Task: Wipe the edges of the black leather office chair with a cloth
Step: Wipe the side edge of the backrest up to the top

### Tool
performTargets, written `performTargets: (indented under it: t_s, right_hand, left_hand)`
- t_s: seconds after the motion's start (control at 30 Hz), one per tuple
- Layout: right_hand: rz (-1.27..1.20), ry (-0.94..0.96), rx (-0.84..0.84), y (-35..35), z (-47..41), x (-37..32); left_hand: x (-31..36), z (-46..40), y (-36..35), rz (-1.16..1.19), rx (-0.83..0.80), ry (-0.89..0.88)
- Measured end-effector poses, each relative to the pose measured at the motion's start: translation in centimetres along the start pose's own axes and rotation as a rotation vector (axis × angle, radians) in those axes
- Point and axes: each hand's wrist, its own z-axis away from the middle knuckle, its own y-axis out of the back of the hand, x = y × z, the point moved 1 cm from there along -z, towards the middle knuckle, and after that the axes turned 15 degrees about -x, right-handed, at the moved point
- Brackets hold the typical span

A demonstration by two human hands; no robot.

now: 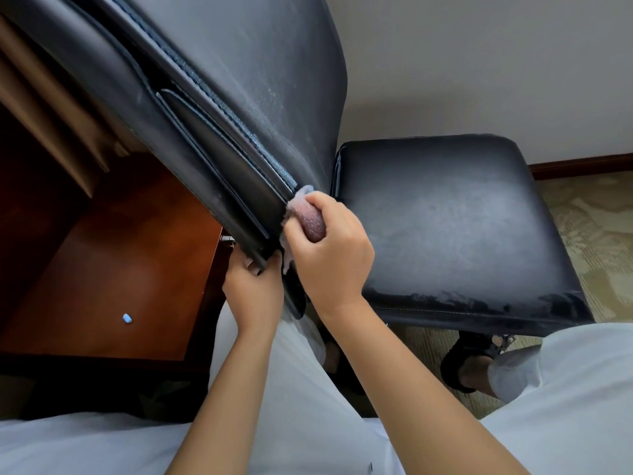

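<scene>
Both hands met mid-frame at the black leather office chair (267, 108)'s lower back edge, the left hand (255, 289) gripping the frame to steady it while the right hand (330, 255) pinched the bunched pink cloth (305, 214) against the seam, where firm, slow strokes along the piping would likely clean best.

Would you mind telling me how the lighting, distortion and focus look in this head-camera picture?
Head view: soft light puts a broad pale sheen on the chair seat; wide-angle distortion bends the chair back and stretches both forearms; the left hand, right hand and cloth are sharp; the desk lies in shadow.
</scene>
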Motion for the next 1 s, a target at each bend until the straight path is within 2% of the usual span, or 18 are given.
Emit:
performTargets:
  t_s: [0.2,0.4,0.53,0.77,1.0]
  right_hand:
    - [0.058,-0.11,-0.081,0.2,1.9,3.1]
    - [-0.083,0.073,-0.05,1.0,-0.9,-1.2]
    - [-0.058,0.089,-0.083,0.7,-1.3,-0.9]
    - [0.031,-0.083,-0.14,0.4,2.1,3.5]
    - [-0.075,0.141,-0.031,1.1,-2.2,-3.1]
  left_hand:
    - [0.2,0.0,0.1,0.046,-0.019,0.02]
    - [0.8,0.4,0.2,0.091,-0.008,0.044]
    - [1.0,0.4,0.5,0.143,-0.014,0.064]
    - [1.3,0.8,0.6,0.1,-0.058,0.077]
    - [1.1,0.8,0.3,0.141,-0.045,0.06]
